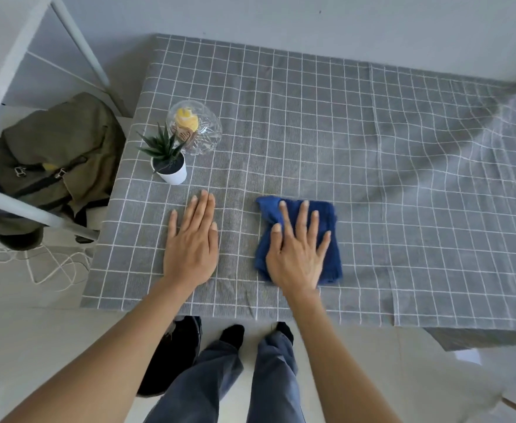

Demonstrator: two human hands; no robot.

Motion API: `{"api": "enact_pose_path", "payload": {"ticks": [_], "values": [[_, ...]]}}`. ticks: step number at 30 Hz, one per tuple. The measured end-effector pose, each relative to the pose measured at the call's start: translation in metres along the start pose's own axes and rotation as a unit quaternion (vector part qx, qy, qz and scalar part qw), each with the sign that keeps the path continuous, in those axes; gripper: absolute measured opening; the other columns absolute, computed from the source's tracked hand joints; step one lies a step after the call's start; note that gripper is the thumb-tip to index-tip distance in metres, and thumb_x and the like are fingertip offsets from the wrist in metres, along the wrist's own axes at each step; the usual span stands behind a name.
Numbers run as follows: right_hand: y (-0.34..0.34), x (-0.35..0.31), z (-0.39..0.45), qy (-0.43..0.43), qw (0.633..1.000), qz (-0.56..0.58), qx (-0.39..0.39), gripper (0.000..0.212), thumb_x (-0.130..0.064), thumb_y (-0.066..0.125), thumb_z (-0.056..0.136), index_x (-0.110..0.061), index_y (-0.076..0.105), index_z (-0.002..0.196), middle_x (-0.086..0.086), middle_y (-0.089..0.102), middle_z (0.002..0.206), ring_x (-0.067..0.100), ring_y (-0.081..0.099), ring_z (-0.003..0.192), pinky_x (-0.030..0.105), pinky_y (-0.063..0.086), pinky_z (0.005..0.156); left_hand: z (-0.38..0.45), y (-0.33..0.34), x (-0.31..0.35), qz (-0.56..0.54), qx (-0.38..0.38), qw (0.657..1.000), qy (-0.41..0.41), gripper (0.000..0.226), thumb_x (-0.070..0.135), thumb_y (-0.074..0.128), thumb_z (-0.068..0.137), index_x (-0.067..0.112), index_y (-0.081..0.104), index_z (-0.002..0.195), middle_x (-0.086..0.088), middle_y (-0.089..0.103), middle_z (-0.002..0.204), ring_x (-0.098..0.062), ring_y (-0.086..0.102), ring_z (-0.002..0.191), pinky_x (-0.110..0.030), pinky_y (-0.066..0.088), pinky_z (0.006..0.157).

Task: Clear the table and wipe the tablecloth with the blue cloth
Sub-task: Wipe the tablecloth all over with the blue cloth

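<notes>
Here the fingers of the right hand lie straight and spread wide, pressed flat on the blue cloth. The cloth is folded into a rough rectangle, a little rumpled at its far left corner, and it lies on the tablecloth close to the near edge of the table. The left hand rests just beside it, palm down on the bare fabric, its fingers straight and held close together, holding nothing; a strip of tablecloth shows between the two hands.

Beyond the left hand, near the table's left edge, stands a small spiky green plant in a white pot. Just behind it, nearly touching, sits a cut-glass bowl with something yellow inside. The tablecloth is grey with a white grid, and it lies wrinkled towards the right end.

Off the table to the left, an olive-green backpack sits under a white metal frame. White cord lies looped on the pale floor below it.
</notes>
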State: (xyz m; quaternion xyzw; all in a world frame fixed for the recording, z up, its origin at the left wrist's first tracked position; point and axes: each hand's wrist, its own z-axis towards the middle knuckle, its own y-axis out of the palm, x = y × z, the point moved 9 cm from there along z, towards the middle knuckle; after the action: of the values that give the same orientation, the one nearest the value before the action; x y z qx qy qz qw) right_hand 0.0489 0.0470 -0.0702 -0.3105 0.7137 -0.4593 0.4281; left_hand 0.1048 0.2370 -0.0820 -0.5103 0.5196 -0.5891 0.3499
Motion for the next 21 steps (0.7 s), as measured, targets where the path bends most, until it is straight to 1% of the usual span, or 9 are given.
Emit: {"api": "enact_pose_path", "payload": {"ticks": [2, 4, 7, 9, 12, 14, 19, 20, 21], "values": [[0.01, -0.016, -0.01, -0.03, 1.0, -0.008, -0.006, 0.051, -0.048, 0.013, 0.1, -0.045, 0.0, 0.149, -0.006, -0.01, 0.16, 0.017, -0.012, 0.147, 0.047, -0.013, 0.115, 0.0, -0.001, 0.001, -0.004, -0.001, 1.0, 0.003, 0.056, 0.034, 0.008, 0.098, 0.02, 0.005, 0.152, 0.007, -0.001, 0.159, -0.008, -0.003, 0.146, -0.04, -0.004, 0.118], [0.013, -0.016, -0.01, -0.034, 0.999, -0.008, -0.015, 0.053, -0.051, 0.011, 0.098, -0.044, 0.0, 0.15, -0.006, -0.011, 0.16, 0.017, -0.012, 0.147, 0.046, -0.013, 0.114, 0.001, 0.0, 0.0, -0.005, -0.009, 1.0, 0.005, 0.056, 0.036, 0.007, 0.097, 0.02, 0.004, 0.152, 0.007, -0.002, 0.158, -0.008, -0.004, 0.145, -0.04, -0.005, 0.118], [0.011, -0.009, -0.007, -0.062, 0.997, -0.016, -0.04, 0.06, -0.057, 0.003, 0.092, -0.043, -0.002, 0.15, -0.006, -0.013, 0.159, 0.017, -0.013, 0.146, 0.045, -0.013, 0.115, 0.002, 0.002, 0.0, -0.01, -0.039, 0.999, 0.008, 0.06, 0.041, -0.001, 0.094, 0.021, -0.003, 0.15, 0.008, -0.009, 0.157, -0.008, -0.01, 0.144, -0.038, -0.012, 0.116], [0.007, -0.004, -0.01, -0.096, 0.993, -0.001, -0.062, 0.062, -0.059, 0.001, 0.09, -0.042, -0.002, 0.15, -0.008, -0.016, 0.158, 0.016, -0.016, 0.146, 0.042, -0.012, 0.116, 0.003, 0.004, 0.003, -0.022, -0.07, 0.997, 0.0, 0.061, 0.044, -0.004, 0.092, 0.022, -0.009, 0.149, 0.008, -0.015, 0.155, -0.007, -0.017, 0.141, -0.037, -0.015, 0.114], [0.0, 0.015, -0.024, -0.138, 0.987, -0.012, -0.087, 0.059, -0.059, 0.007, 0.093, -0.043, -0.002, 0.149, -0.011, -0.018, 0.156, 0.011, -0.022, 0.142, 0.039, -0.009, 0.118, 0.001, 0.003, 0.016, -0.059, -0.117, 0.991, -0.014, 0.056, 0.043, 0.003, 0.099, 0.02, -0.009, 0.149, 0.005, -0.017, 0.156, -0.01, -0.017, 0.143, -0.041, -0.011, 0.117], [-0.006, 0.032, -0.037, -0.147, 0.985, -0.036, -0.088, 0.056, -0.057, 0.012, 0.096, -0.045, -0.002, 0.148, -0.013, -0.018, 0.156, 0.009, -0.022, 0.142, 0.04, -0.008, 0.118, -0.008, -0.002, 0.037, -0.077, -0.136, 0.988, 0.007, 0.058, 0.045, 0.003, 0.098, 0.019, -0.01, 0.149, 0.004, -0.02, 0.155, -0.011, -0.016, 0.144, -0.041, -0.008, 0.118], [-0.014, 0.061, -0.059, -0.175, 0.977, -0.066, -0.106, 0.066, -0.061, 0.02, 0.093, -0.039, -0.006, 0.15, -0.015, -0.02, 0.156, 0.009, -0.021, 0.143, 0.035, -0.014, 0.113, -0.049, -0.013, 0.096, -0.075, -0.111, 0.987, 0.087, 0.07, 0.057, -0.011, 0.087, 0.021, -0.011, 0.148, 0.008, -0.022, 0.153, -0.01, -0.02, 0.142, -0.034, -0.013, 0.114], [-0.016, 0.064, -0.059, -0.177, 0.976, -0.067, -0.108, 0.068, -0.058, 0.024, 0.093, -0.037, -0.007, 0.15, -0.015, -0.021, 0.156, 0.009, -0.02, 0.143, 0.035, -0.013, 0.113, -0.057, -0.01, 0.105, -0.061, -0.117, 0.986, 0.1, 0.069, 0.057, -0.008, 0.089, 0.022, -0.011, 0.148, 0.008, -0.022, 0.153, -0.011, -0.02, 0.142, -0.035, -0.013, 0.114], [-0.017, 0.067, -0.059, -0.177, 0.976, -0.062, -0.109, 0.069, -0.054, 0.03, 0.094, -0.036, -0.007, 0.15, -0.014, -0.02, 0.156, 0.01, -0.02, 0.144, 0.037, -0.012, 0.115, -0.065, -0.006, 0.111, -0.039, -0.121, 0.985, 0.118, 0.067, 0.055, 0.0, 0.093, 0.021, -0.006, 0.15, 0.006, -0.017, 0.155, -0.013, -0.015, 0.144, -0.037, -0.009, 0.117]]}}
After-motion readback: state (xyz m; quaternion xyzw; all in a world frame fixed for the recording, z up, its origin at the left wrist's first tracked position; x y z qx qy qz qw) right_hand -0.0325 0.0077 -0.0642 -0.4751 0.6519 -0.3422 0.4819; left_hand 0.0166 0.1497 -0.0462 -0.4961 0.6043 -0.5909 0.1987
